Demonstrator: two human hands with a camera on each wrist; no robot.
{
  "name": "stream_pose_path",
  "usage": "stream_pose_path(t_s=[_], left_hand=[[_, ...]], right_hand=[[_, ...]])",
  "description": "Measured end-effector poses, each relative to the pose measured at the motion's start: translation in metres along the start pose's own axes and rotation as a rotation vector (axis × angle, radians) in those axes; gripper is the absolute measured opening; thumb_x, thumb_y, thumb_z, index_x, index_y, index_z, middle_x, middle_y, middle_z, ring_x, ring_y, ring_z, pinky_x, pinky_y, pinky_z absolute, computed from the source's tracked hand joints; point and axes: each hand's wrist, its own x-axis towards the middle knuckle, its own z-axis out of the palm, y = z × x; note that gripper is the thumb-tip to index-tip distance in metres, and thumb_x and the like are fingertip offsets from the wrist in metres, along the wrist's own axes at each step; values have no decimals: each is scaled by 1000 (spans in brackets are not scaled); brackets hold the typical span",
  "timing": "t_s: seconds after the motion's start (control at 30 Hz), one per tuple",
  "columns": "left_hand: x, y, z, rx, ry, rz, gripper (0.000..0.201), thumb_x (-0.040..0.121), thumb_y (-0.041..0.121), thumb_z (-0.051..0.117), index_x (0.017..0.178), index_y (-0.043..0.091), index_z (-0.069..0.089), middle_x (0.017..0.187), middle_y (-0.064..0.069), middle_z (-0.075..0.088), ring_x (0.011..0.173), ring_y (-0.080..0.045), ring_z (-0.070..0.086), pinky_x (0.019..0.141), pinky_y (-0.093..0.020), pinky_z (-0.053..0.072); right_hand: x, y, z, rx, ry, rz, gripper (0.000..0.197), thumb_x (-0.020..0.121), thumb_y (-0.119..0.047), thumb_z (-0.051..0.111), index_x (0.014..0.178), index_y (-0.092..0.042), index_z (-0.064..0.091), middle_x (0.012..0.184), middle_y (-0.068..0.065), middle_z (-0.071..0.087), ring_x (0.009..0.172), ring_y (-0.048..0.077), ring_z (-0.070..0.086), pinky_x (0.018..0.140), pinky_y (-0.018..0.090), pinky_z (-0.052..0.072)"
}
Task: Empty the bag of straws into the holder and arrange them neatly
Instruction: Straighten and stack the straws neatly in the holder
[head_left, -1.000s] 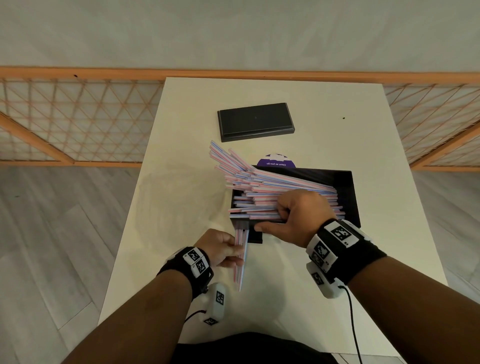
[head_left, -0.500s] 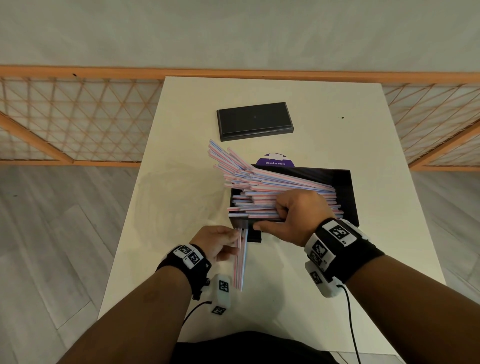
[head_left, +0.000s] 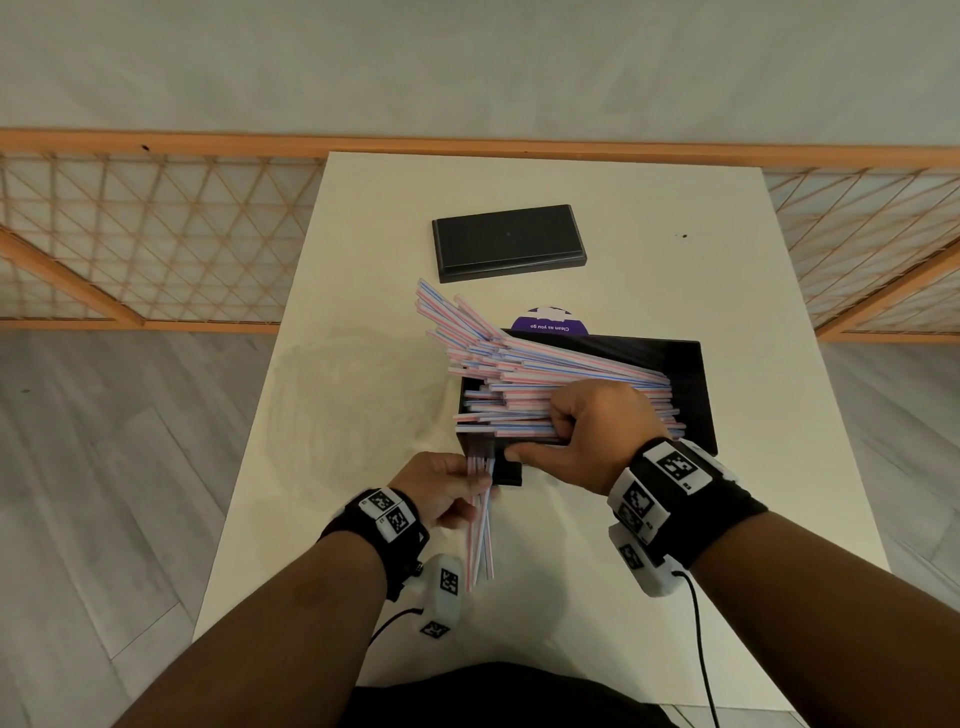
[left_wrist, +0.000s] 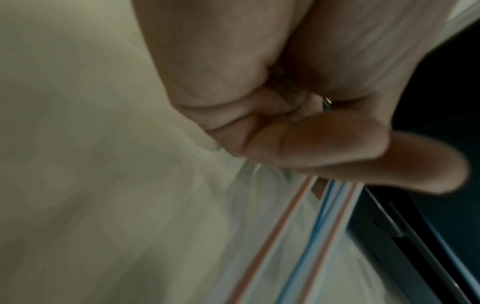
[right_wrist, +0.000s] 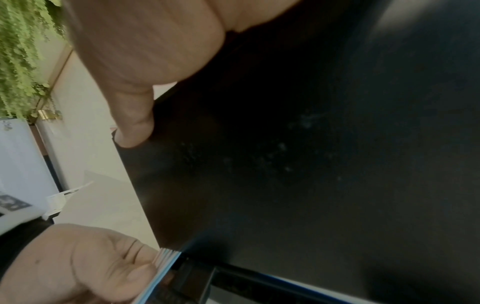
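Fingers of left hand round few straws beside holder.

1 holder; 1 lid; 2 hands; straws uncountable.

Bare forearms, black wristband behind right hand with white blocks bearing black square-code markers, matching band behind left hand, white camera pods beneath, thin black cables trailing back.
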Motion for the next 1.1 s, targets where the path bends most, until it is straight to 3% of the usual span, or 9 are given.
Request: stream_pose_path(t_s=[0.27, 0.4, 0.53, 0.63, 0.9, 1.1], left_hand=[[0, -8, 1, 57, 0, 4, 5, 88, 4, 74, 91, 8, 73, 76, -9, 77, 57, -14, 70, 56, -25, 58], [-2, -14, 3, 112, -39, -29, 7, 86, 5, 77, 92, 8, 75, 90, -20, 77, 62, -17, 72, 61, -28, 61], [-1, -12, 3, 96, -74, -50, 11, 84, 13, 80, 94, 9, 76, 96, -21, 76, 55, -17, 69, 52, -25, 55], [3, -4, 6, 60, -45, -33, 9, 85, 15, 79, 92, 11, 75, 90, -14, 78, 47, -13, 63, 45, -21, 48], [-1, -8, 7, 202, -135, -24, 5, 86, 12, 78, 88, 7, 77, 90, -13, 78, 62, -13, 71, 55, -21, 55], [1, -13, 3, 184, -189, -73, 7, 86, 17, 79, 85, 10, 80, 92, -14, 78, 68, -15, 72, 59, -22, 56]], right_hand=[[0, 0, -1, -9, 2, -28, 60, 66, -72, 68, 54, -25, 33, 53, -7, 45, 51, 15, 44, 47, 26, 35], [1, 0, -1, -15, 12, -39, 61, 66, -72, 68, 53, -26, 31, 52, -8, 42, 50, 14, 42, 48, 25, 31], [1, 1, -1, -12, 1, -37, 60, 64, -77, 61, 53, -26, 32, 52, -8, 42, 50, 14, 43, 48, 25, 33], [2, 2, 1, -6, -1, -34, 59, 62, -78, 57, 53, -25, 32, 52, -8, 43, 51, 16, 44, 48, 26, 36], [1, 3, 1, 2, 23, -46, 62, 63, -74, 65, 53, -24, 31, 51, -8, 42, 50, 16, 43, 48, 27, 34], [1, 0, -1, -1, 11, -48, 61, 62, -79, 57, 53, -24, 32, 51, -8, 42, 50, 15, 43, 48, 26, 34]])
